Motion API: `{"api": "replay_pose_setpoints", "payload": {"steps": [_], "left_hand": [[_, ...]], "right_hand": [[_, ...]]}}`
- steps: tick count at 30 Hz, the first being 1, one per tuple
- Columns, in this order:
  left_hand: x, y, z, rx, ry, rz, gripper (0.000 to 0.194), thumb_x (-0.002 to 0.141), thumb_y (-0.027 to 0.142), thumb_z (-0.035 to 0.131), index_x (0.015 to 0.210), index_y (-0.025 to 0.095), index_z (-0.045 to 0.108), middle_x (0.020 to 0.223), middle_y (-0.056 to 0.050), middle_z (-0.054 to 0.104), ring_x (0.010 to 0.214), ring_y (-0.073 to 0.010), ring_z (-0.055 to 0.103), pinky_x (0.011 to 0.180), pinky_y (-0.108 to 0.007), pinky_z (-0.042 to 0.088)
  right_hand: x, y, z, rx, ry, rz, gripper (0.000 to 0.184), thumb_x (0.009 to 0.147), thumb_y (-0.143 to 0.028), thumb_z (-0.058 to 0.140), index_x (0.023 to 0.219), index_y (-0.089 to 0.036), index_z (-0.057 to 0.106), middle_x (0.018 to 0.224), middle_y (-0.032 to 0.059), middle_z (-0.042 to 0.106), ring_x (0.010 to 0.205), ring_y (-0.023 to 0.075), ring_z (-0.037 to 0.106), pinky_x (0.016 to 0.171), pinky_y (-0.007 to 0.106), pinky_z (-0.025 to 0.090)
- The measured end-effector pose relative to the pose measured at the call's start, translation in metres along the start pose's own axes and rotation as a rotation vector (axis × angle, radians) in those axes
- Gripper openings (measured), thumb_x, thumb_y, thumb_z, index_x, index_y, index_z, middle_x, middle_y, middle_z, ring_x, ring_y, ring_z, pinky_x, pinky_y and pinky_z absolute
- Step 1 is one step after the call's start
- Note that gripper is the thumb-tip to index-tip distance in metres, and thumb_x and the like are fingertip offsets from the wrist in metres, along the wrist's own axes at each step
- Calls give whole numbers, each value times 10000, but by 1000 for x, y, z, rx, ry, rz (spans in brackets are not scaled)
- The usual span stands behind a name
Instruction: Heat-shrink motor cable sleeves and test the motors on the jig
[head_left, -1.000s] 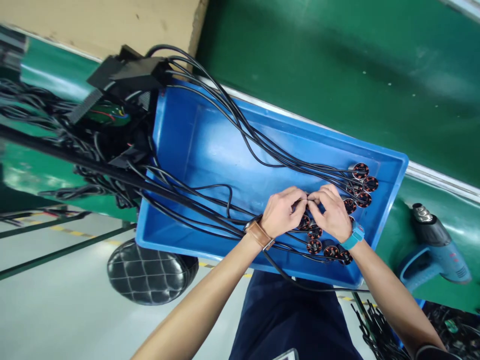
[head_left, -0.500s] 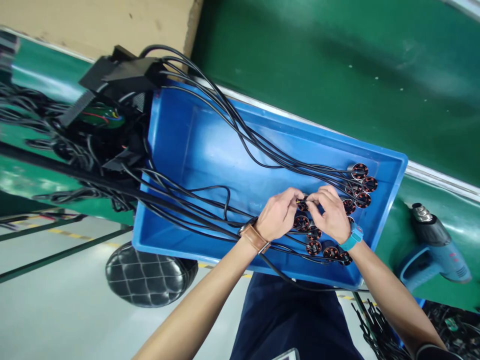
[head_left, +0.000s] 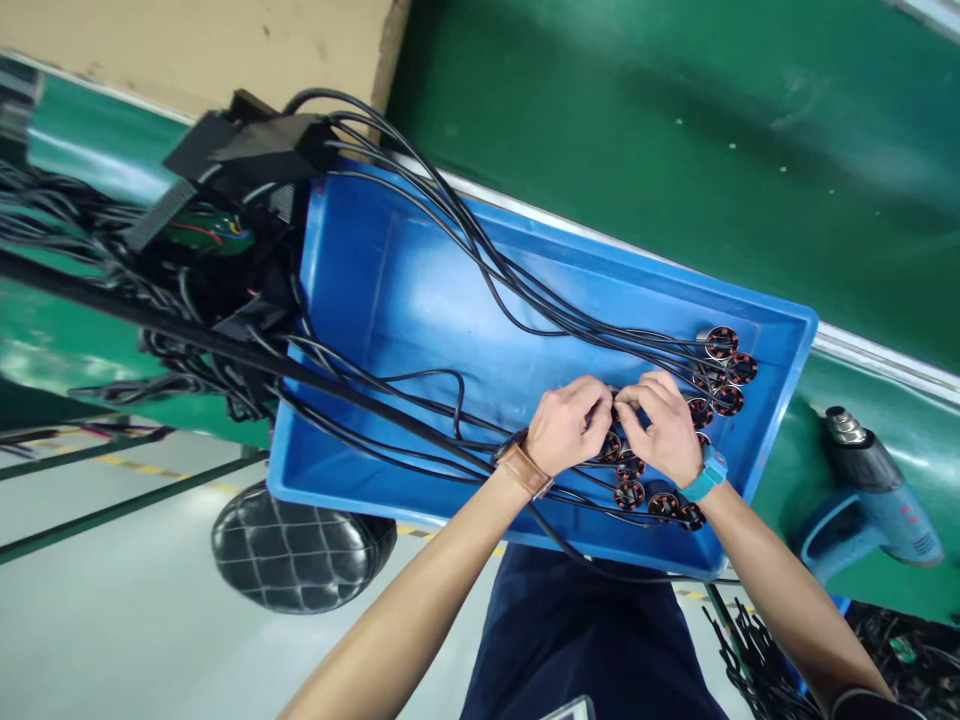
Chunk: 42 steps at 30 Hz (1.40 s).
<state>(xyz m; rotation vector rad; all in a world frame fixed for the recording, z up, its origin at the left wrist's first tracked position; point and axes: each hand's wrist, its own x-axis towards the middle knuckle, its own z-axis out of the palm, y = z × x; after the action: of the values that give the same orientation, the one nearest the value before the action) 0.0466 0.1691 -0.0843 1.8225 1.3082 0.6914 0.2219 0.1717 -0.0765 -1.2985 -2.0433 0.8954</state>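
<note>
Over the right half of a blue tray (head_left: 450,512), my left hand (head_left: 564,425) and my right hand (head_left: 660,425) meet, fingertips almost touching. Both are closed in a pinch on a small round motor (head_left: 615,396), which the fingers now mostly hide. Around my hands lie several more motors with dark rims and copper windings: one group (head_left: 728,400) beyond my right hand, another (head_left: 628,494) below my fingers. Black cables (head_left: 517,285) run from the motors across the tray to the left. My left wrist has a brown leather strap, my right a light-blue band.
Black housings (head_left: 262,150) with cables stand at the tray's left end. A blue heat gun (head_left: 877,500) lies on the green bench (head_left: 675,130) to the right. A black quilted stool (head_left: 300,550) stands below left. More cables (head_left: 757,650) hang at lower right.
My left hand has shifted slightly right and curled inward, covering the motor that showed between my fingertips. My right hand stays almost in place.
</note>
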Motion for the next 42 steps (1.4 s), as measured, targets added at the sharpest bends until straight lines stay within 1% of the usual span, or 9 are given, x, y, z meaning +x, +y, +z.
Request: {"api": "replay_pose_setpoints", "payload": {"steps": [10, 15, 17, 20, 22, 36, 38, 40, 42], "left_hand": [[5, -4, 0, 40, -24, -45, 308, 989, 245, 396, 701, 210, 501, 620, 14, 536, 581, -133, 505, 611, -275, 384], [3, 3, -11, -185, -55, -173, 337, 1028, 299, 314, 903, 182, 605, 673, 11, 600, 619, -126, 579, 624, -256, 429], [2, 5, -13, -199, -63, -182, 253, 1002, 294, 378, 953, 180, 598, 684, 21, 604, 597, -121, 568, 609, -252, 430], [1, 5, -9, -134, -45, -155, 84, 896, 254, 557, 933, 186, 590, 703, 32, 604, 583, -113, 537, 604, -246, 421], [1, 4, -6, -109, -29, -120, 28, 874, 214, 576, 876, 191, 592, 734, 21, 620, 632, -116, 554, 639, -246, 430], [3, -6, 0, -57, -28, -31, 285, 981, 245, 424, 732, 199, 555, 672, -3, 574, 633, -138, 532, 645, -276, 426], [2, -3, -2, -50, -50, -49, 242, 987, 261, 418, 813, 199, 574, 723, -11, 611, 673, -145, 571, 674, -279, 448], [-1, 3, -8, -37, -92, -95, 159, 967, 281, 451, 1015, 191, 574, 801, -17, 647, 696, -157, 608, 672, -287, 470], [-4, 10, -14, -7, -141, -153, 347, 912, 275, 509, 1241, 167, 480, 895, -32, 669, 699, -176, 634, 648, -306, 490]], "right_hand": [[-1, 0, 1, -14, 4, 14, 119, 964, -159, 530, 881, -201, 603, 796, 38, 634, 867, 206, 505, 849, 370, 464], [-1, 0, 0, -2, 9, 12, 123, 959, -158, 534, 865, -200, 600, 764, 32, 615, 845, 200, 499, 828, 361, 465], [-1, 0, 0, -1, 10, 13, 122, 957, -154, 533, 864, -199, 599, 763, 31, 612, 846, 200, 498, 824, 359, 466], [-1, 1, 0, -1, 8, 20, 118, 954, -151, 529, 873, -199, 601, 782, 35, 622, 859, 202, 502, 827, 362, 466], [-2, 1, 1, -3, 4, 23, 116, 955, -156, 531, 876, -199, 604, 792, 36, 627, 865, 202, 504, 830, 364, 467], [-1, 2, 5, -42, 9, 12, 143, 966, -166, 522, 860, -202, 610, 790, 38, 637, 850, 203, 513, 839, 370, 473], [2, 0, 4, -38, -1, 21, 151, 977, -185, 514, 869, -198, 619, 791, 40, 639, 851, 204, 524, 835, 372, 484], [0, -7, -7, -31, -35, 31, 138, 990, -220, 507, 985, -194, 642, 856, 50, 661, 909, 213, 558, 867, 383, 502], [-15, -18, -31, -73, -32, 88, 226, 993, -277, 517, 1180, -206, 623, 973, 65, 680, 1002, 230, 590, 928, 410, 512]]}}
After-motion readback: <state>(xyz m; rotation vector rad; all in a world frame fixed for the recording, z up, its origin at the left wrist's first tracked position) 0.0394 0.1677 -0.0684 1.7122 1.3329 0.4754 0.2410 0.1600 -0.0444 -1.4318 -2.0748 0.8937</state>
